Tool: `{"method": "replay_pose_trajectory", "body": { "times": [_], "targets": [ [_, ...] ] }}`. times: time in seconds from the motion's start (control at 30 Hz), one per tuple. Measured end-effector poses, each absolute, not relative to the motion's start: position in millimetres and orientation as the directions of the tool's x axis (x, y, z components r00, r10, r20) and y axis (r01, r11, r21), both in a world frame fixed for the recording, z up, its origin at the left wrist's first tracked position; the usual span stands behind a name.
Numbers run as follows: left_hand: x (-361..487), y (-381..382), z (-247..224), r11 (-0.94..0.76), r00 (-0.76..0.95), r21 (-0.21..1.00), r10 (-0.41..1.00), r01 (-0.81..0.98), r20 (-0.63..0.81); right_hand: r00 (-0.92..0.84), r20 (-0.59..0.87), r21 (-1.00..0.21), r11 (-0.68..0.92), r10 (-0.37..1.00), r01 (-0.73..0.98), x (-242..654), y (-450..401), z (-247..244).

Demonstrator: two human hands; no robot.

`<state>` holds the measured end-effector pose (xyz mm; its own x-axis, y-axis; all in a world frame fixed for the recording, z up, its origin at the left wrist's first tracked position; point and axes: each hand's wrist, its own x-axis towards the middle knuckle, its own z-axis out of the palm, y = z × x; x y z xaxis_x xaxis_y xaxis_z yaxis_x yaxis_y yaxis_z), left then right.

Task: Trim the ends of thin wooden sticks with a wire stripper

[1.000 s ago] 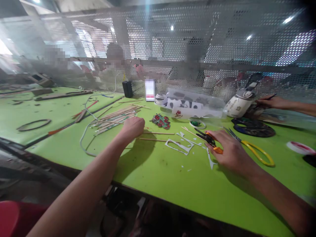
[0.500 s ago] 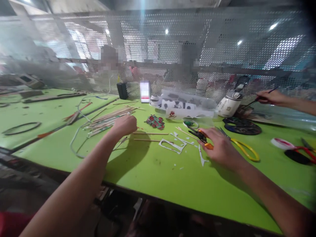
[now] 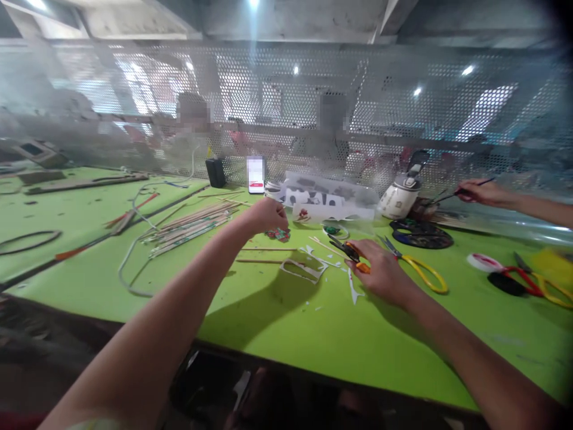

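My left hand (image 3: 267, 216) is over a small pile of red and green cutouts (image 3: 280, 235), partly covering it. Its fingers are curled together; whether anything is between them is hidden. My right hand (image 3: 379, 267) grips black pliers with orange handles (image 3: 351, 251), jaws pointing left. Beneath and beside the pliers lie white paper scraps (image 3: 308, 272) and thin wooden sticks (image 3: 268, 261). Just right of my right hand rest yellow-handled scissors (image 3: 425, 273). A roll of tape (image 3: 336, 232) with something green in it sits behind the pliers.
A bundle of sticks (image 3: 192, 227) and a white cable (image 3: 122, 266) lie left. Behind are a phone (image 3: 256, 176), rolled printed sheets (image 3: 331, 209) and a white kettle-like pot (image 3: 400, 199). At right, another person's hand (image 3: 481, 192) holds a brush near a dark palette (image 3: 421, 235).
My left hand has moved right and forward from beside the stick bundle to the red and green cutouts. My right hand still holds the pliers. The view has tilted up slightly.
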<state>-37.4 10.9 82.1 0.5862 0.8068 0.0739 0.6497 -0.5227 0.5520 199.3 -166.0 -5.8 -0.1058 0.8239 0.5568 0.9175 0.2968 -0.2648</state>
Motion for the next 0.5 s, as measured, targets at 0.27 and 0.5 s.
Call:
{"method": "replay_pose_trajectory", "body": {
  "times": [0.27, 0.5],
  "targets": [
    [-0.1, 8.3, 54.2, -0.501, 0.647, 0.673, 0.761, 0.544, 0.043, -0.09, 0.562, -0.285, 0.294, 0.822, 0.912, 200.8, -166.5, -2.6],
    [1.5, 10.5, 49.2, -0.528, 0.681, 0.695, 0.728, 0.489, 0.074, -0.065, 0.557, -0.298, 0.272, 0.828, 0.915, 195.5, -167.6, 2.7]
  ]
}}
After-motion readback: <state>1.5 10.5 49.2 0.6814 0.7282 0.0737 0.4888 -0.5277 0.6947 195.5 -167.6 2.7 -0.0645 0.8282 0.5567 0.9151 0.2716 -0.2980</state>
